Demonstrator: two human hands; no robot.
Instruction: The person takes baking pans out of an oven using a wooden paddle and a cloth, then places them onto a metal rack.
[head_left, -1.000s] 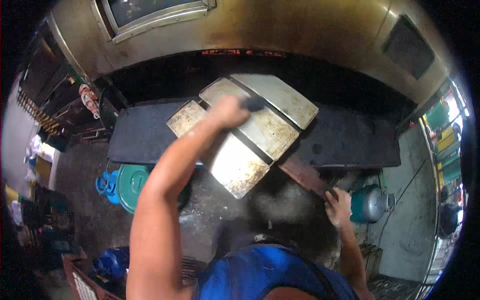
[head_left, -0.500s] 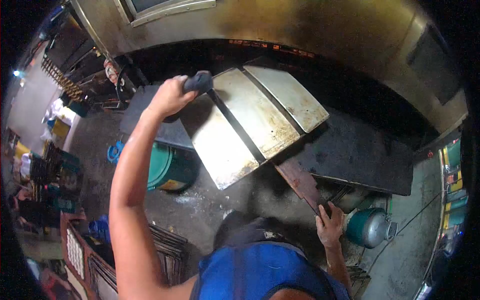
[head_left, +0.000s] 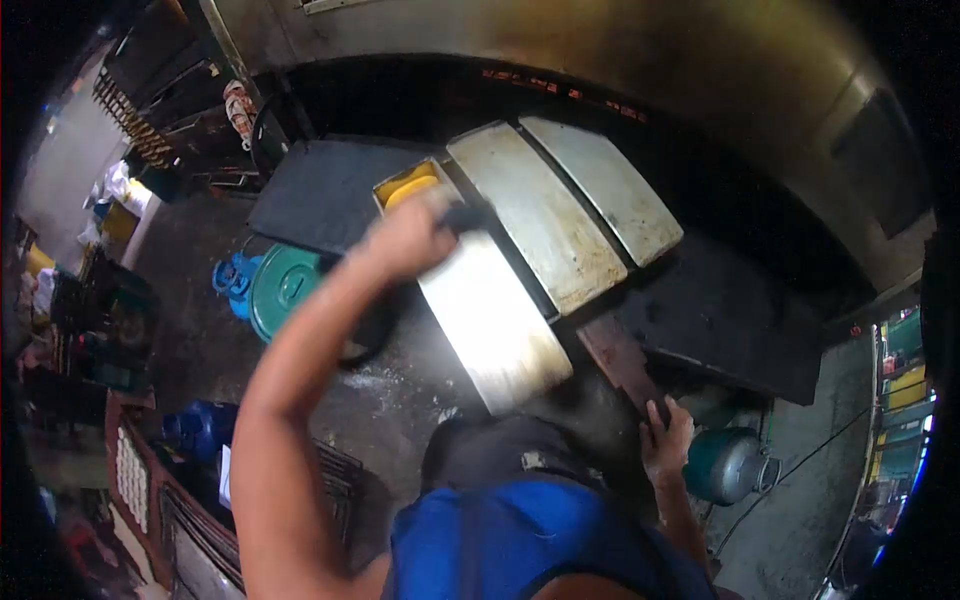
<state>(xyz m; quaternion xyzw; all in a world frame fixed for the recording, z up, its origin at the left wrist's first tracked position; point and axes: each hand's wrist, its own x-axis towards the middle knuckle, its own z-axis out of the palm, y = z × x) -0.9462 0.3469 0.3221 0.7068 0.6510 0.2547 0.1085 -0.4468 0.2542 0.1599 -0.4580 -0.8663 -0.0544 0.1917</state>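
Left hand (head_left: pixel 408 235) is closed on a dark pad (head_left: pixel 460 218), though motion blur hides finger detail. Pad sits at the upper-left end of the nearest metal lid (head_left: pixel 500 330); can't tell if it presses on the lid or hovers just above it.

Right hand (head_left: pixel 667 440) wraps the handle end of a flat paddle (head_left: pixel 615 355), lower right. Hands are well apart.

Key relation: the nearest lid's long axis runs upper left to lower right. Left hand is at its upper-left end, so left is the nearer hand; right hand is off beyond the lower-right end, out to the side. Lid lies offset along that axis: its lower-right end projects toward the person, past the ends of the other two. At the other end, an open pan (head_left: pixel 378 192) shows, with something rounded and yellow (head_left: pixel 410 188) inside, just beside the left hand.

Middle lid (head_left: pixel 540 220) and far lid (head_left: pixel 610 190) lie side by side on roughly the same axis, narrow dark gaps between.

Dark surface (head_left: pixel 325 195) extends out both sides of the group. Below it: green lidded bin (head_left: pixel 285 285) on the left, teal gas cylinder (head_left: pixel 725 465) near the right hand.
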